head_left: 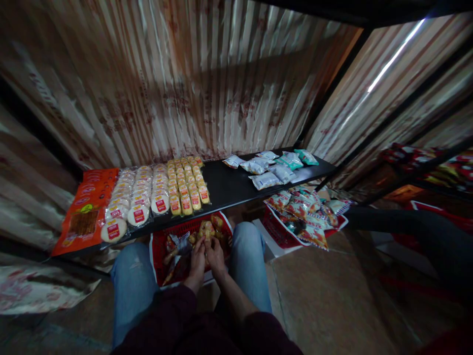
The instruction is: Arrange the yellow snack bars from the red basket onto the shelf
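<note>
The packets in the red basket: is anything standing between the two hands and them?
Nothing visible does. The left hand and the right hand both touch the yellowish packets inside the red basket, just below the shelf.

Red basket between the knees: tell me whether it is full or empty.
Partly full. The red basket holds several snack packets at its far end; bare red mesh shows at its near left corner.

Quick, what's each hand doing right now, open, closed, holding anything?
Left hand: closed on a snack packet in the red basket.
Right hand: closed on the same snack packet.
</note>
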The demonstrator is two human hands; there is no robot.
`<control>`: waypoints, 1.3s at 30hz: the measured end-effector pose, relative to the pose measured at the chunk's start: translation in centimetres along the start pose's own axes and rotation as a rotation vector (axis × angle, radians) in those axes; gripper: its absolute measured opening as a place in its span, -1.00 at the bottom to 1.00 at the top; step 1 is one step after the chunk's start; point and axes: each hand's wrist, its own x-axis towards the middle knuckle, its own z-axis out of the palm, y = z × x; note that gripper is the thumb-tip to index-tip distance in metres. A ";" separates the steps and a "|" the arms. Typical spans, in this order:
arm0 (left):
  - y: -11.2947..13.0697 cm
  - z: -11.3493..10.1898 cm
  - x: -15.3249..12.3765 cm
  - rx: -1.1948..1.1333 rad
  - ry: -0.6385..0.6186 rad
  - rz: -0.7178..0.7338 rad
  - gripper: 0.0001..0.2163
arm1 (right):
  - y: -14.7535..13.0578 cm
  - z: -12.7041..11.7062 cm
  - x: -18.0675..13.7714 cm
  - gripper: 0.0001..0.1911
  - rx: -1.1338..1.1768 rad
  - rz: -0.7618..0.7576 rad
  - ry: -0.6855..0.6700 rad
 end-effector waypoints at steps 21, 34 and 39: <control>8.1 7.1 -0.3 0.402 -0.093 0.355 -0.59 | -4.3 -5.8 5.5 -0.41 0.255 -0.276 0.203; 12.3 11.5 5.9 0.512 -0.027 0.396 -0.62 | -7.8 -6.2 13.7 -0.54 0.191 -0.366 0.148; 12.7 13.0 9.2 0.464 0.005 0.407 -0.62 | -8.7 -5.3 16.7 -0.56 0.284 -0.391 0.143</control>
